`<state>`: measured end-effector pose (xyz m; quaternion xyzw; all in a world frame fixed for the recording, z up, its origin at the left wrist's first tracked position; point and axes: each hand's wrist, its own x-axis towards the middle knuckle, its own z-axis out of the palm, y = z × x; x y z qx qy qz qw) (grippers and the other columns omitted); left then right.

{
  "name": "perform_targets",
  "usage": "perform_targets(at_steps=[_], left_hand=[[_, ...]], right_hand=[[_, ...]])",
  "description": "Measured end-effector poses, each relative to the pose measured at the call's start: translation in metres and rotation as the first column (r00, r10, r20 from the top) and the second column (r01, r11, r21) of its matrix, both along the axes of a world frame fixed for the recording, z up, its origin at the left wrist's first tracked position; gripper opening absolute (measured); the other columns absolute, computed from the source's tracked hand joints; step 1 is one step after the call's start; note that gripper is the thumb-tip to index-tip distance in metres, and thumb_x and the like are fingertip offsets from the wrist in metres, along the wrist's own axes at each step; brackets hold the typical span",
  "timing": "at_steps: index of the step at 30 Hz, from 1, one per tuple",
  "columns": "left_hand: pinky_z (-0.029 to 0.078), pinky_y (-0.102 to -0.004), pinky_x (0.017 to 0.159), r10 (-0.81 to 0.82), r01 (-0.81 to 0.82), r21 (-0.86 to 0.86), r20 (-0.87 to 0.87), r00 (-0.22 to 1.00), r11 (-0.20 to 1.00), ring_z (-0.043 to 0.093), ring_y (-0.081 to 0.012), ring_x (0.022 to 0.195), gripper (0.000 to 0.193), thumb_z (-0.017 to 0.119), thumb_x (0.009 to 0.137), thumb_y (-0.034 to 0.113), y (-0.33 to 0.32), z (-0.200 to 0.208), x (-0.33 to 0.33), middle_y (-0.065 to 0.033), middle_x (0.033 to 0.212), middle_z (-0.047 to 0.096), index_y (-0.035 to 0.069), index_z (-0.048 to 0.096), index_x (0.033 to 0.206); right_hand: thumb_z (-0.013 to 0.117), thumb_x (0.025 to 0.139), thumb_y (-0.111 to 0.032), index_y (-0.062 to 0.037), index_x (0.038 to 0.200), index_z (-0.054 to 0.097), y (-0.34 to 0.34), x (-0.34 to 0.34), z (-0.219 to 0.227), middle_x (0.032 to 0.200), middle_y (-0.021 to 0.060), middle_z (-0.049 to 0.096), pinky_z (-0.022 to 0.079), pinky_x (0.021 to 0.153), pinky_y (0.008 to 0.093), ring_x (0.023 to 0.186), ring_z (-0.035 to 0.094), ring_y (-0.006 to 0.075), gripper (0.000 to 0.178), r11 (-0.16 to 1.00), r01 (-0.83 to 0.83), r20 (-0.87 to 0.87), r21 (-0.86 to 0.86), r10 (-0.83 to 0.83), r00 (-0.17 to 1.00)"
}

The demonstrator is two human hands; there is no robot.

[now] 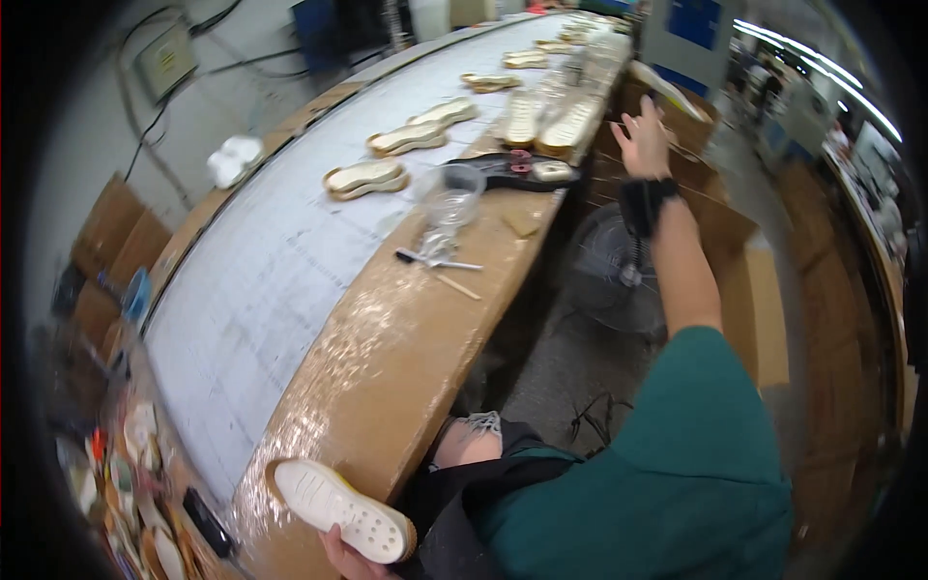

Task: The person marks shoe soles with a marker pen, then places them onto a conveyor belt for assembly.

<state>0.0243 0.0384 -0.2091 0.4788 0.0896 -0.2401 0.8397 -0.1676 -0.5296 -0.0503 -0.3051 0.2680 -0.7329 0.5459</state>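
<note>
One cream sole (338, 507) at seven o'clock.
The left hand (353, 561) grips its holed end; at one o'clock the right hand (645, 147), fingers spread wide, is near one pale piece (674, 94), contact unclear.

Cream shoe sole (324, 495) held in left hand (352, 559) over brown wrapped desk (387, 358). Right hand (646, 148) outstretched, spread, near cardboard box (698, 130). More soles (365, 180) laid along white belt (275, 232).
</note>
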Motion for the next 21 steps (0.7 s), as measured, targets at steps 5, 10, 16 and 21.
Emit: perform_targets(at_steps=[5, 10, 16, 21], left_hand=[[0.044, -0.0371, 0.084, 0.041, -0.031, -0.075, 0.138, 0.99, 0.997, 0.05, -0.0267, 0.101, 0.054, 0.042, 0.072, 0.006, -0.009, 0.0, 0.012, -0.0163, 0.113, 0.046, 0.001, 0.031, 0.124], [0.043, -0.0343, 0.085, 0.147, -0.138, -0.079, 0.124, 0.981, 0.987, 0.048, -0.0237, 0.103, 0.047, 0.045, 0.078, -0.001, 0.003, -0.003, 0.021, -0.0142, 0.113, 0.047, 0.0, 0.031, 0.123], [0.036, -0.0316, 0.092, 0.349, -0.341, -0.087, 0.351, 0.869, 0.936, 0.042, -0.0201, 0.109, 0.069, 0.057, 0.069, -0.01, -0.028, 0.038, -0.002, -0.0118, 0.117, 0.04, 0.0, 0.022, 0.127], [0.035, -0.0317, 0.093, 0.282, -0.378, 0.077, 0.534, 0.797, 0.922, 0.037, -0.0196, 0.112, 0.074, 0.057, 0.073, -0.006, -0.014, 0.051, -0.012, -0.013, 0.121, 0.035, -0.001, 0.011, 0.131]], right_hand=[[0.047, 0.085, -0.017, -0.0038, 0.108, 0.047, 0.071, 0.064, -0.061, 0.097, 0.0044, 0.056, 0.044, 0.07, 0.0247, 0.084, 0.054, 0.0131, 0.027, 0.794, -0.6, -0.204, 0.094, 0.606, 0.769], [0.046, 0.086, -0.016, -0.0022, 0.114, 0.045, 0.218, 0.157, -0.083, 0.104, 0.0075, 0.055, 0.045, 0.072, 0.0238, 0.088, 0.055, 0.0128, 0.031, 0.123, -0.913, -0.358, 0.39, 0.934, -0.027], [0.052, 0.084, -0.017, 0.0002, 0.128, 0.027, 0.379, 0.171, -0.145, 0.118, 0.0125, 0.045, 0.041, 0.082, 0.0255, 0.098, 0.048, 0.0121, 0.053, -0.446, -0.838, -0.413, 0.313, 0.731, -0.543], [0.053, 0.084, -0.013, 0.0021, 0.128, 0.028, 0.417, 0.162, -0.163, 0.113, 0.0085, 0.049, 0.038, 0.083, 0.0231, 0.099, 0.046, 0.011, 0.053, -0.401, -0.862, -0.333, 0.311, 0.803, -0.494]])
